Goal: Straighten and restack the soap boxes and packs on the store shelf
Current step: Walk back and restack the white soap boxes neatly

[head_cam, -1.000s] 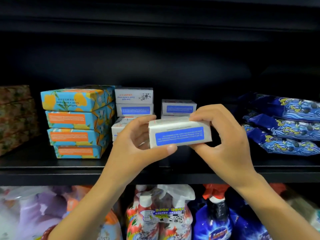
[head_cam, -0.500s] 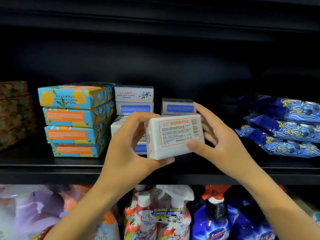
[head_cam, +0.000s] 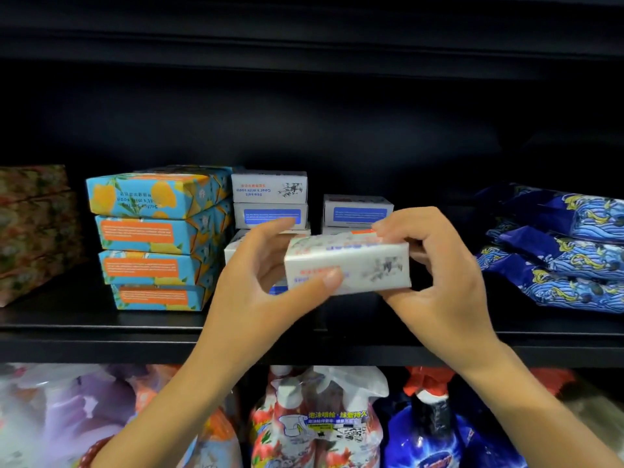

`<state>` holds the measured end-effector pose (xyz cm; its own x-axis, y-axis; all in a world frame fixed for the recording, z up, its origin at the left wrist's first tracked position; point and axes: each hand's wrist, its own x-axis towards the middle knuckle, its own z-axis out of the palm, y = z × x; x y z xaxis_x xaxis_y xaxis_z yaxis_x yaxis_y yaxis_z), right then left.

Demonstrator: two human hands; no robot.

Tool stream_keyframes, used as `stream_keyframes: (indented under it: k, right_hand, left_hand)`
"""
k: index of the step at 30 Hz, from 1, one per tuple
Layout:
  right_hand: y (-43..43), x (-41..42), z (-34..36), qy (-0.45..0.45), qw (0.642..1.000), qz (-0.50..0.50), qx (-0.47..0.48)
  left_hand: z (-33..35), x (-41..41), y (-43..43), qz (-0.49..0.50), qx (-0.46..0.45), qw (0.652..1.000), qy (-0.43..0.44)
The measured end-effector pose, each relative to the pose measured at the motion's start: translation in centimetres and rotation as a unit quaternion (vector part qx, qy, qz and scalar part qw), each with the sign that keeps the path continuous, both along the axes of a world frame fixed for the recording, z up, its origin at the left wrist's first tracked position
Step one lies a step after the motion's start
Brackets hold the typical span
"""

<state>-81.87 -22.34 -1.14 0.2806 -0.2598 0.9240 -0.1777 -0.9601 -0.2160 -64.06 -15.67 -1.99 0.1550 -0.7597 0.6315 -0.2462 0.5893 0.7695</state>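
Observation:
A white soap box [head_cam: 368, 265] is held in the air in front of the shelf, its printed side facing me. My left hand [head_cam: 260, 285] grips its left end, thumb across the front. My right hand [head_cam: 435, 275] grips its right end with fingers curled over the top. Behind it stand a stack of white soap boxes [head_cam: 270, 201] and a shorter white stack [head_cam: 358, 211], both partly hidden by my hands. To the left is a leaning stack of blue and orange soap boxes [head_cam: 152, 238]. Dark blue soap packs [head_cam: 560, 244] lie piled at the right.
Brown patterned boxes [head_cam: 33, 224] fill the shelf's far left. The black shelf board [head_cam: 101, 336] has its front edge just below my hands. Spray bottles [head_cam: 320, 420] and refill pouches crowd the lower shelf.
The white box has been turned in both hands: first its blue label side faced me, then the barcode face, now the side with the picture. It sits slightly further right.

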Motion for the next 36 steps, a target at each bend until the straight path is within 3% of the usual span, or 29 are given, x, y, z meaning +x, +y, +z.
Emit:
stream_keyframes:
  k: [3,6,10,12,17,20,24,28,32,36]
  right_hand:
    - [-0.2,0.5,-0.6,0.018,0.998,0.009,-0.065]
    - [-0.6,0.3,-0.7,0.049,0.997,0.006,-0.052]
    - [-0.6,-0.5,-0.3,0.123,0.982,0.069,0.129]
    - [-0.4,-0.6,-0.3,0.117,0.979,0.066,0.154]
    - [0.0,0.0,-0.6,0.093,0.989,0.029,0.115]
    - [-0.1,0.8,-0.5,0.051,0.992,0.019,0.112]
    - [-0.6,2.3,0.9,-0.028,0.986,0.027,0.164]
    - [-1.5,5.1,2.4,-0.015,0.979,0.009,0.201]
    - [-2.2,7.3,2.6,0.036,0.975,0.000,0.219]
    - [-2.1,8.0,1.5,0.085,0.983,-0.072,0.149]
  left_hand:
    - [0.3,0.3,-0.1,-0.033,0.033,0.999,0.024]
    - [0.3,0.5,0.2,-0.029,0.001,0.999,0.015]
    - [0.0,0.9,0.2,0.001,-0.040,0.999,-0.009]
    - [-0.2,1.0,0.2,0.012,-0.048,0.998,-0.028]
    - [-1.4,1.4,0.0,0.019,-0.070,0.996,-0.052]
    - [-2.5,2.7,0.1,0.092,-0.069,0.992,-0.052]
    - [-4.2,4.5,0.5,0.215,-0.081,0.957,-0.178]
    - [-4.8,4.2,0.3,0.261,-0.058,0.918,-0.292]
    - [-4.5,4.0,0.4,0.257,-0.005,0.913,-0.317]
    - [-4.4,4.1,0.4,0.252,0.004,0.919,-0.303]
